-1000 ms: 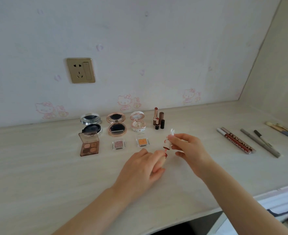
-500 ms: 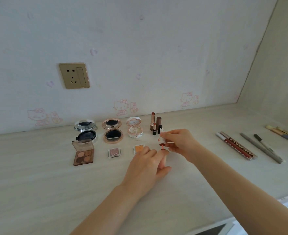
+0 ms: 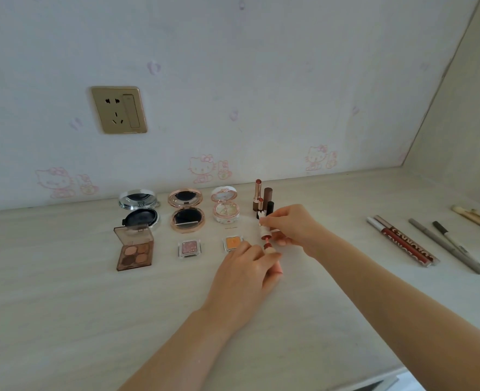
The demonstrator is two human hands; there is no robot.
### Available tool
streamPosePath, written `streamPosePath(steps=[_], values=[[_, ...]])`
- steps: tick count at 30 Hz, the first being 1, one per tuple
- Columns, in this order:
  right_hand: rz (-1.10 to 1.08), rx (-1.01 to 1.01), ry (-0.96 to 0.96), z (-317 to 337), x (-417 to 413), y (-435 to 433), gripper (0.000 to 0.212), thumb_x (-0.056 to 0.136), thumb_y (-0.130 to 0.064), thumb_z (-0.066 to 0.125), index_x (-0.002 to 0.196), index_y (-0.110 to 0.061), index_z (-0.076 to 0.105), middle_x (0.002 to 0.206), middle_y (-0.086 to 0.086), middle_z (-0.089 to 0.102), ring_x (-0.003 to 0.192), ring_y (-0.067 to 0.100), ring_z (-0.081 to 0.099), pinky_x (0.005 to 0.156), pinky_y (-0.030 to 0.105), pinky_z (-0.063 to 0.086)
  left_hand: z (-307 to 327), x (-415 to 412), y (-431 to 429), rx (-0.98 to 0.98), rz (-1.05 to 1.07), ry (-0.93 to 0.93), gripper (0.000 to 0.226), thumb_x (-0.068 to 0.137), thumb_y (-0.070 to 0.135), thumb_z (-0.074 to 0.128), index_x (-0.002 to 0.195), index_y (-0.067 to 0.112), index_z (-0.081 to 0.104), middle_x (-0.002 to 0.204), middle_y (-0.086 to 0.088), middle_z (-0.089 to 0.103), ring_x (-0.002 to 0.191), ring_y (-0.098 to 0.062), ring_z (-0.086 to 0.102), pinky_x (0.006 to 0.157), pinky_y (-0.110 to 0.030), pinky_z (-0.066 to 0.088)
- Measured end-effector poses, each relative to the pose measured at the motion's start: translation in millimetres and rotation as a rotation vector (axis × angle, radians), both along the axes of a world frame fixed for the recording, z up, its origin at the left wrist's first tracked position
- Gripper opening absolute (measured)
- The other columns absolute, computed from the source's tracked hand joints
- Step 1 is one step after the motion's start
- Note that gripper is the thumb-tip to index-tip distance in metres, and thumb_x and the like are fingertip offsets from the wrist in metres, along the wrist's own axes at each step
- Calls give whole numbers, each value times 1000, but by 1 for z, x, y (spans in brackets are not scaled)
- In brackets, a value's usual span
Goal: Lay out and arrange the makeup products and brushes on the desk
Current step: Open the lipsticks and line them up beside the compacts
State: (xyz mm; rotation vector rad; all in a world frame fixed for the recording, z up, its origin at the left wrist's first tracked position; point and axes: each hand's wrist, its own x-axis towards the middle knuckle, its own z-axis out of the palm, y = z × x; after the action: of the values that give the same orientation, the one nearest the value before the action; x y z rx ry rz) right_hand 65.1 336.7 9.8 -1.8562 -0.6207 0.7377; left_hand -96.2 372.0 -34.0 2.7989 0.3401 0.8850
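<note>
My right hand (image 3: 292, 225) pinches a small white-and-red cap (image 3: 264, 231) just above a small lip product (image 3: 268, 247), which my left hand (image 3: 250, 273) grips near its base on the desk (image 3: 63, 320). Behind them stand three lipsticks (image 3: 262, 200). To the left lie three open round compacts, black (image 3: 140, 210), rose-gold (image 3: 186, 210) and floral (image 3: 225, 204), then a brown eyeshadow palette (image 3: 134, 248), a pink single shadow (image 3: 190, 247) and an orange one (image 3: 232, 242). Two red lip glosses (image 3: 401, 241) and two grey pencils (image 3: 447, 244) lie at the right.
Several brushes (image 3: 478, 220) lie at the far right by the side wall. A gold wall socket (image 3: 118, 110) sits on the back wall. The desk's front edge runs at the lower right, with a drawer front (image 3: 374, 386) below it.
Both hands moved back toward the lipsticks with the small lip product. The cap in my right hand now sits slightly apart above the piece my left hand holds.
</note>
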Motion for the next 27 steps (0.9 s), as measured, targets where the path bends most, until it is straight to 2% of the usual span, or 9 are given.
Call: streamPosePath(steps=[5, 10, 16, 20, 23, 27], values=[[-15, -124, -164, -1, 0, 7, 19, 77, -23, 74, 82, -5, 71, 63, 7, 57, 48, 17, 47, 44, 24, 39, 0, 1, 0, -9, -4, -8, 30, 88, 36, 49, 107, 24, 69, 83, 7, 61, 81, -15, 51, 71, -31, 50], [-30, -180, -232, 0, -1, 10, 23, 79, -21, 71, 83, 3, 70, 56, 7, 56, 41, 15, 45, 43, 21, 39, -2, 0, -1, -47, -10, -50, 22, 86, 28, 62, 107, 24, 69, 82, 8, 62, 80, -13, 49, 71, -29, 49], [-24, -183, -247, -1, -1, 11, 22, 80, -20, 71, 87, 2, 71, 61, 9, 61, 45, 16, 49, 46, 22, 42, 0, -3, 1, -144, -48, -49, 19, 85, 29, 66, 104, 28, 69, 84, 16, 62, 82, 1, 37, 75, -15, 36], [-14, -176, -232, -1, -1, 9, 23, 81, -22, 70, 88, 1, 70, 63, 9, 61, 47, 16, 50, 48, 23, 43, 1, -4, 0, -163, -73, -38, 19, 85, 29, 67, 104, 28, 69, 86, 18, 61, 83, 0, 37, 76, -15, 38], [-16, -156, -224, 0, -1, 4, 25, 83, -22, 67, 90, 2, 69, 66, 10, 62, 48, 17, 51, 50, 25, 44, 2, -5, 0, -199, -66, -42, 19, 86, 32, 66, 104, 30, 69, 83, 24, 52, 84, 0, 41, 78, -15, 39], [-14, -171, -314, 3, -4, -7, 26, 86, -19, 59, 95, 5, 67, 76, 19, 68, 58, 22, 53, 64, 31, 50, 4, -8, -1, -246, -52, -55, 18, 86, 33, 64, 102, 29, 70, 87, 18, 57, 89, -3, 48, 80, -14, 38]])
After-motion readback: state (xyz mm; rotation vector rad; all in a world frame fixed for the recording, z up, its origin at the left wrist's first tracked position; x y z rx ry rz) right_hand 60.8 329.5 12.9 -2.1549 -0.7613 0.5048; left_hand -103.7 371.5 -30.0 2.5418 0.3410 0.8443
